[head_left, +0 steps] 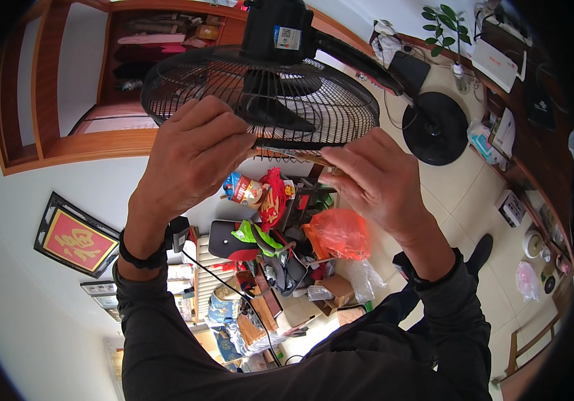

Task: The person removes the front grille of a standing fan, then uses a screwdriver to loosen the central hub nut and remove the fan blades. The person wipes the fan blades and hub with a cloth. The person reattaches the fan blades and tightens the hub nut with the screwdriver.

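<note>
Fine black wire forms the round grille of the fan point(267, 93), which tilts just beyond both hands; its base point(435, 128) is a smooth disc. A wooden cabinet point(43, 87) holds folded cloth point(143, 53). The left hand point(200, 157) curls nearly closed by the grille's rim, its hold unclear; the right hand point(380, 177) pinches a slender, brownish piece point(312, 158).
</note>
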Demonstrator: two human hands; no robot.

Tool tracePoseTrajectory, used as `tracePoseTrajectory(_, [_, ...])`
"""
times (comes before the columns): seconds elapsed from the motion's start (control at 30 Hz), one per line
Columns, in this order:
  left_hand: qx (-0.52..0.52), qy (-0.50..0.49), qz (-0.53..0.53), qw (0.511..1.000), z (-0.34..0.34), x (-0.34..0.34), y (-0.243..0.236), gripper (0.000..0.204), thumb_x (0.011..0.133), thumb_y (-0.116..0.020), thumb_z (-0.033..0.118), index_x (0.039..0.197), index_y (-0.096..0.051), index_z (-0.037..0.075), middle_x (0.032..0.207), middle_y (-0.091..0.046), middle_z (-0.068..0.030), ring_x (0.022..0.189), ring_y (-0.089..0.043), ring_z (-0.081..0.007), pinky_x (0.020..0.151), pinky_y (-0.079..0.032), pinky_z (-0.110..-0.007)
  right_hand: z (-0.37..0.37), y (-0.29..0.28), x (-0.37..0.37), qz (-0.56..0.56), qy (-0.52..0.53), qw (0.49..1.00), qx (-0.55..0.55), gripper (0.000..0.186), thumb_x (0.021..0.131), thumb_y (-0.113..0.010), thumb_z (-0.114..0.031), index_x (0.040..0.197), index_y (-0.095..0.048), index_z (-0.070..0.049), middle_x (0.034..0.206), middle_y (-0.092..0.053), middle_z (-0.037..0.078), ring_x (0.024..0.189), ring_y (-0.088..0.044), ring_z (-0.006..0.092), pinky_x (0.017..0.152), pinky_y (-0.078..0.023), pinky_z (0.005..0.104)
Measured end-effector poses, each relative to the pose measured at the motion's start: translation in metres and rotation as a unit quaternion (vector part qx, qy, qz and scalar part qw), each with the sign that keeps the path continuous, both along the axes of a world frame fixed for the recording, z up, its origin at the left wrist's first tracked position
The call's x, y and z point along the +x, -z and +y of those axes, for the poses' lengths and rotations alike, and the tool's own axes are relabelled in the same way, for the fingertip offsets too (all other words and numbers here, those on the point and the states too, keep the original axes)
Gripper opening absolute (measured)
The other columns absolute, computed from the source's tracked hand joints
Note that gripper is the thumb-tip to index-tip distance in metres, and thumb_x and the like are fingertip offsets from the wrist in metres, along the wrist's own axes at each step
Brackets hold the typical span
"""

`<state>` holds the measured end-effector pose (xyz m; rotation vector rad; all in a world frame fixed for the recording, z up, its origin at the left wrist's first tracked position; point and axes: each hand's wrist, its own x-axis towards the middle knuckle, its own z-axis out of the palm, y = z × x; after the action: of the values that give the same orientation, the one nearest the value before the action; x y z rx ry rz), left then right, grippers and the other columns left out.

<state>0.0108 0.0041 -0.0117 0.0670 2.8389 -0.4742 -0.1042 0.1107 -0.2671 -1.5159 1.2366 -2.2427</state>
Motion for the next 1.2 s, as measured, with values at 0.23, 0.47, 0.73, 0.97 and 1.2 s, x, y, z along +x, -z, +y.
tracePoseTrajectory(0.23, [-0.005,0.002,-0.002,1.000,0.000,0.000,0.001,0.031,0.065,-0.090,0.004,0.090,-0.071,0.002,0.092,-0.067,-0.0075,0.087,-0.065,-0.0274,0.070,-0.054,-0.039,0.002,0.002,-0.004,-0.065,-0.113,0.990,0.046,0.026,0.089,-0.083,-0.017,0.106,-0.075,0.000,0.088,-0.072,0.014,0.077,-0.069,0.0268,0.063,-0.054,0.0383])
tracePoseTrajectory(0.47, [-0.009,-0.007,-0.006,1.000,0.001,0.002,0.002,0.031,0.066,-0.090,0.003,0.089,-0.070,0.002,0.091,-0.067,-0.0076,0.087,-0.065,-0.0266,0.069,-0.054,-0.038,0.001,0.003,-0.017,0.000,-0.085,0.996,0.009,0.036,0.077,-0.091,-0.008,0.109,-0.076,-0.001,0.089,-0.072,0.013,0.076,-0.068,0.0273,0.067,-0.054,0.0374])
tracePoseTrajectory(0.73, [-0.012,-0.008,0.000,1.000,0.000,0.004,0.002,0.030,0.066,-0.085,0.005,0.092,-0.071,0.004,0.094,-0.065,-0.0033,0.091,-0.063,-0.0244,0.075,-0.052,-0.038,0.009,-0.006,-0.028,-0.032,-0.244,0.948,0.204,0.038,0.080,-0.089,-0.004,0.115,-0.075,0.002,0.095,-0.075,0.012,0.079,-0.070,0.0187,0.069,-0.055,0.0311])
tracePoseTrajectory(0.97, [-0.011,-0.003,0.006,1.000,0.000,0.005,0.003,0.029,0.066,-0.085,0.005,0.091,-0.071,0.004,0.094,-0.065,-0.0032,0.091,-0.063,-0.0241,0.074,-0.051,-0.038,0.000,0.000,-0.022,-0.286,-0.345,0.884,0.135,0.030,0.088,-0.084,-0.003,0.117,-0.077,0.000,0.088,-0.072,0.002,0.075,-0.062,0.0056,0.066,-0.050,0.0245])
tracePoseTrajectory(1.2, [-0.011,-0.007,0.000,1.000,0.001,0.004,0.003,0.029,0.066,-0.086,0.005,0.091,-0.071,0.004,0.093,-0.065,-0.0046,0.090,-0.063,-0.0245,0.072,-0.052,-0.038,-0.001,0.009,-0.022,-0.328,-0.372,0.844,0.205,0.026,0.087,-0.084,0.000,0.112,-0.077,0.000,0.086,-0.069,0.001,0.070,-0.061,0.0050,0.059,-0.046,0.0225])
